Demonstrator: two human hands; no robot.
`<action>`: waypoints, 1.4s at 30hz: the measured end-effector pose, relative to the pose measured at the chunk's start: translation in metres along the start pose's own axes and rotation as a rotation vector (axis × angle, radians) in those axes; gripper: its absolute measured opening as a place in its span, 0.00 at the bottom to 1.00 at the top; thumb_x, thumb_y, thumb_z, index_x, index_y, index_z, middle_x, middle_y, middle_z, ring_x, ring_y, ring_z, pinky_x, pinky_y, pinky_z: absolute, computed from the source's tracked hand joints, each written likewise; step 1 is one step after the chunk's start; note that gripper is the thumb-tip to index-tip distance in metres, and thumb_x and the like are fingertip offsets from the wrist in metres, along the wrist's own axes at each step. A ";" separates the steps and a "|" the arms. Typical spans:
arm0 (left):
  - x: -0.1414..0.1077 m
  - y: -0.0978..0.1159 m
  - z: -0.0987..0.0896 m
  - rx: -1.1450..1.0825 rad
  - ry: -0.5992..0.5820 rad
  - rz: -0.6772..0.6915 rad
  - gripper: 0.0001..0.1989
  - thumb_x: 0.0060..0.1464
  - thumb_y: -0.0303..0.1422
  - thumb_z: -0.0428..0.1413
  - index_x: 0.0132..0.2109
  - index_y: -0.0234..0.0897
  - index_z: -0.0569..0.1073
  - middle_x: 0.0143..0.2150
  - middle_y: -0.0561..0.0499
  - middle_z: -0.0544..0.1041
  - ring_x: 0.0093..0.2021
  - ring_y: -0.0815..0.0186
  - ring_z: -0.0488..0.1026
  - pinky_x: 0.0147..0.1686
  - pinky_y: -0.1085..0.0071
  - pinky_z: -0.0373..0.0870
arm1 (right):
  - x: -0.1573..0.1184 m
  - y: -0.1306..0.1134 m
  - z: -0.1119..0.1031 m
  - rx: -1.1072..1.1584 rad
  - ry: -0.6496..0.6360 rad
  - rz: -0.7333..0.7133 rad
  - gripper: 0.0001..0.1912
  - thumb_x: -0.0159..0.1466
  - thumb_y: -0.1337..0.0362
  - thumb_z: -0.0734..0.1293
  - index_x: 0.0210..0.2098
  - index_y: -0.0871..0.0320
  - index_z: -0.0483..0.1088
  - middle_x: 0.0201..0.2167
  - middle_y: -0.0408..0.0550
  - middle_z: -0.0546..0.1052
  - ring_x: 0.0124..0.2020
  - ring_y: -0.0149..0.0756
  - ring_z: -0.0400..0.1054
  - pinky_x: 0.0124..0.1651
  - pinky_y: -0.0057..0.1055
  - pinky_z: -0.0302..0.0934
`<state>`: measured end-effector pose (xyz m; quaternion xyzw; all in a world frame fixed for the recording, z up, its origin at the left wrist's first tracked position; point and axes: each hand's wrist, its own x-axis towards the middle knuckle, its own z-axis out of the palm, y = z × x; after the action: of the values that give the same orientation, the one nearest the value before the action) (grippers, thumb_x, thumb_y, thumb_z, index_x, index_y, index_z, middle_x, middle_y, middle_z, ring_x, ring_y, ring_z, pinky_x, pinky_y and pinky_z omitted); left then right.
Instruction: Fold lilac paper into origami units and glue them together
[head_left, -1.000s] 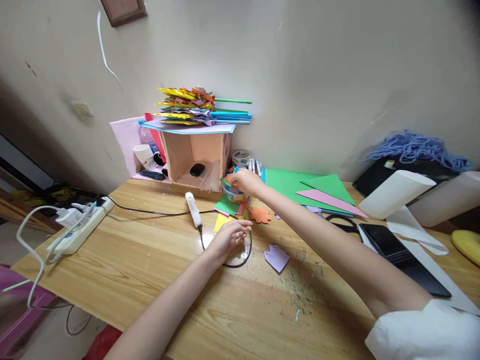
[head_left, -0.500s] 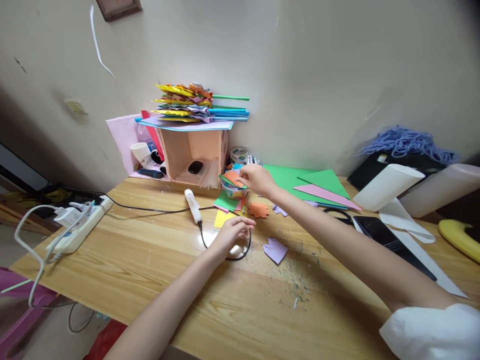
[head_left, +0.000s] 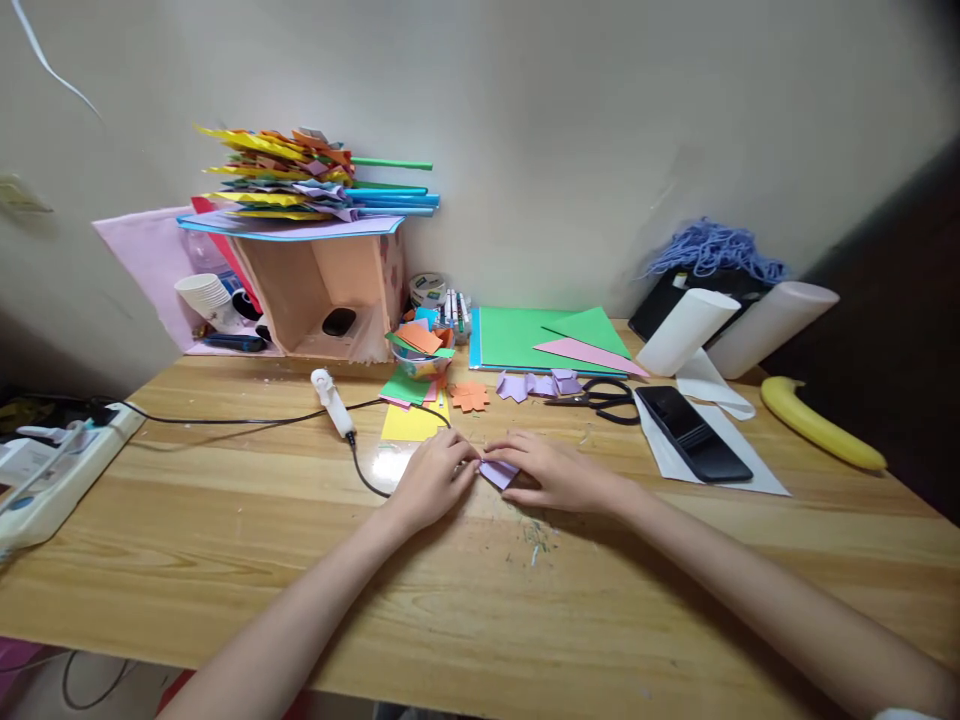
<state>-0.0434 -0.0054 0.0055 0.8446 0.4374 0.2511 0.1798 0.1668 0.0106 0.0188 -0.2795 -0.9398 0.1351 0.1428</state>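
Note:
A small folded piece of purple paper (head_left: pixel 499 474) lies on the wooden table between my hands. My left hand (head_left: pixel 433 478) is closed, its fingertips pinching the paper's left corner. From the other side my right hand (head_left: pixel 559 474) holds the paper, fingers over the upper edge and thumb at the lower right. An orange paper flower (head_left: pixel 470 397) rests just beyond them, beside yellow paper (head_left: pixel 409 422). Several folded purple pieces (head_left: pixel 513 387) sit farther back, near black scissors (head_left: pixel 611 402).
A bowl of paper scraps (head_left: pixel 422 362) stands by a pink box (head_left: pixel 322 290) topped with colourful paper shapes. To the left lies a white corded tool (head_left: pixel 331 403), its black cord crossing the table. At right are a phone (head_left: pixel 694 433), a banana (head_left: pixel 821 425) and white rolls (head_left: pixel 688 332).
My right hand has come back from the scrap bowl to the purple paper, and both hands now hold it. The view has swung to the right.

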 end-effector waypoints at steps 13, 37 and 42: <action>0.003 -0.002 -0.002 -0.074 0.051 -0.089 0.08 0.57 0.28 0.46 0.37 0.37 0.69 0.37 0.50 0.69 0.39 0.65 0.67 0.39 0.70 0.63 | 0.008 0.038 -0.017 -0.197 0.135 0.175 0.18 0.62 0.67 0.58 0.52 0.54 0.65 0.56 0.53 0.63 0.56 0.42 0.54 0.55 0.43 0.52; 0.014 -0.020 -0.037 -0.997 0.347 -0.468 0.18 0.42 0.41 0.61 0.37 0.31 0.76 0.36 0.44 0.78 0.37 0.61 0.73 0.40 0.67 0.69 | 0.083 -0.020 -0.028 0.298 0.360 0.087 0.07 0.58 0.69 0.63 0.34 0.56 0.72 0.33 0.46 0.76 0.36 0.35 0.68 0.40 0.31 0.60; 0.007 -0.026 -0.041 -0.924 0.490 -0.577 0.16 0.41 0.39 0.61 0.34 0.29 0.77 0.31 0.45 0.78 0.32 0.63 0.74 0.34 0.69 0.71 | 0.113 -0.011 -0.002 0.640 0.489 0.245 0.11 0.62 0.66 0.56 0.37 0.59 0.69 0.37 0.49 0.74 0.37 0.33 0.69 0.40 0.31 0.63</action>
<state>-0.0803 0.0185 0.0271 0.4434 0.5236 0.5439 0.4832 0.0711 0.0654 0.0459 -0.3544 -0.7488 0.3657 0.4242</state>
